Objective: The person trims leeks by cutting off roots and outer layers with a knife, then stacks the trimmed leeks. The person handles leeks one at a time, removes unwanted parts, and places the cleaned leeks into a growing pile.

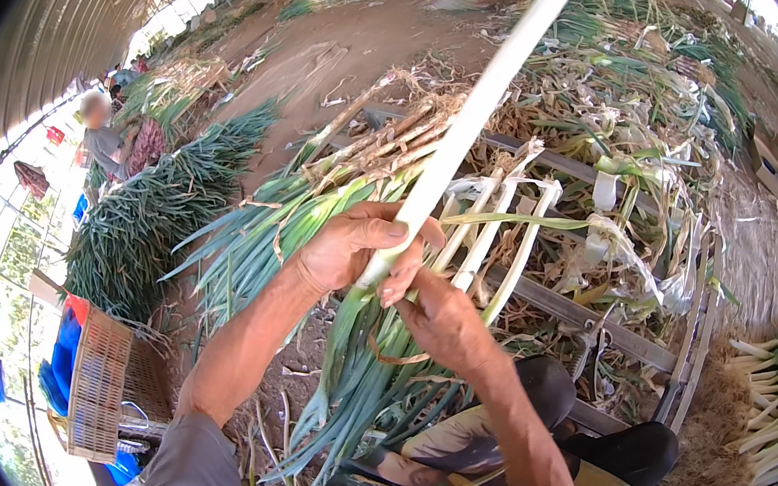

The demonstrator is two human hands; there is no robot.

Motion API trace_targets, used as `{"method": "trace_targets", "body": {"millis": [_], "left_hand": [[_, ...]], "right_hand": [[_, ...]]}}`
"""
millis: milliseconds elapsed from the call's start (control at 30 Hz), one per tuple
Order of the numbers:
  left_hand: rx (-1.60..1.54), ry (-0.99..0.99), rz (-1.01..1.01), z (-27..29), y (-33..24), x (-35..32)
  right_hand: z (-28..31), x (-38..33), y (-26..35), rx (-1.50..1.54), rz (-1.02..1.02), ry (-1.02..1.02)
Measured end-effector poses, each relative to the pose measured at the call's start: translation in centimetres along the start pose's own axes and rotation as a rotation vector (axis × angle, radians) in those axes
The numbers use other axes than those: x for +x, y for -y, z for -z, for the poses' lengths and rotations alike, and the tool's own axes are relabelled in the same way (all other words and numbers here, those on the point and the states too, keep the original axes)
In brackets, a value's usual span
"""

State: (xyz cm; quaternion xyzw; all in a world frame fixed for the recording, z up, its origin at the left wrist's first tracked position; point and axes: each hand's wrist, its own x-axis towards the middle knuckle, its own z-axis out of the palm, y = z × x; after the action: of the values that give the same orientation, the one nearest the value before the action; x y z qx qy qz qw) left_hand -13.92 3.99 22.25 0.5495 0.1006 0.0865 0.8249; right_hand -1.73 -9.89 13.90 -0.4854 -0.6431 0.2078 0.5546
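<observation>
The left hand's fingers are pinching the leek, which is slanting upward above the leek pile; the right hand's are curling close by, contents unclear. Excessive bending would be risking stem breakage.

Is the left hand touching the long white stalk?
Touching: the head view shows the left hand gripping the long white stalk, thumb laid against its side.

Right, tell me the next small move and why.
Perhaps have the right hand draw the dry brown strip away from the green leaves: it curls just below that hand, while the left hand grips the white stalk above. Whether the strip belongs to this stalk isn't clear.
</observation>
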Motion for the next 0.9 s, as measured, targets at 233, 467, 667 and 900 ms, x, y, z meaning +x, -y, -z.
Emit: {"method": "trace_targets", "body": {"millis": [233, 467, 667, 900], "left_hand": [[-0.027, 0.013, -0.216, 3.2, -3.0, -1.9], [0.319, -0.415, -0.119, 5.0, -4.3, -3.8], [0.559, -0.591, 0.301, 5.6, 5.4, 0.4], [1.479, -0.388, 0.250, 8.9, 18.5, 3.9]], "right_hand": [[2.8, -6.2, -3.6, -1.050, -0.317, 0.721], [17.9, -5.9, -5.6, -1.351, -0.738, 0.163], [20.7, -7.8, -4.7, -1.392, -0.683, -0.140], [10.6, -7.6, -11.2, -0.283, -0.888, 0.063]]}}
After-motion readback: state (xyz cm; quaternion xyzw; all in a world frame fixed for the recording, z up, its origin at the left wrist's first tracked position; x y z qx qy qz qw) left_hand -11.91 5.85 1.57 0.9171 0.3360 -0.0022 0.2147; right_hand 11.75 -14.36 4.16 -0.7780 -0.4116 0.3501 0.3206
